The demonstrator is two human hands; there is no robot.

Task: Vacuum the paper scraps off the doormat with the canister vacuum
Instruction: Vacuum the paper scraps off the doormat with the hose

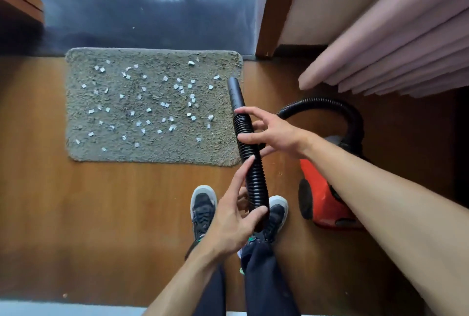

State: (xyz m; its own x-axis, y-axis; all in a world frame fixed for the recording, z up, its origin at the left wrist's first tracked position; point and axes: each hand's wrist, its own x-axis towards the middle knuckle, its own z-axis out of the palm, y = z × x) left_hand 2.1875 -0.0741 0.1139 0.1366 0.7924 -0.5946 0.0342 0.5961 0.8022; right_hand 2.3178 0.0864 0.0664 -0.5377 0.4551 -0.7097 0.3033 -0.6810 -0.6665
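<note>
Wooden floor (101,214), brown, seen from above at a doorway. Left hand (228,227): fingers (239,178) loosely curled round the near stretch of the hose (253,176), forefinger lying along it, thumb hooked across from the other side. Right hand (276,133): fingers half spread, forefinger and thumb laid across the hose farther up, the rest passing behind it; a light hold, not a tight fist. Hose: black, ribbed, ending in a smooth nozzle (234,95) that points far and hangs over the right edge of the doormat (152,153), apparently raised clear of the pile. Doormat: grey, shaggy, lying on the floor left of the hands. Paper scraps (148,109): small, white, scattered over most of the mat, none visibly lifted. Canister vacuum (322,196): red, on the floor to the right, partly hidden by the right forearm, its hose looping up and over to the hands. Shoes (203,204): dark, under the hands. Curtain (393,49): pink, pleated, far right. Step judged: taking up and aiming the hose, no suction work begun. Next move calls for lowering the nozzle onto the nearest scraps at the right edge and sweeping leftward in rows.
</note>
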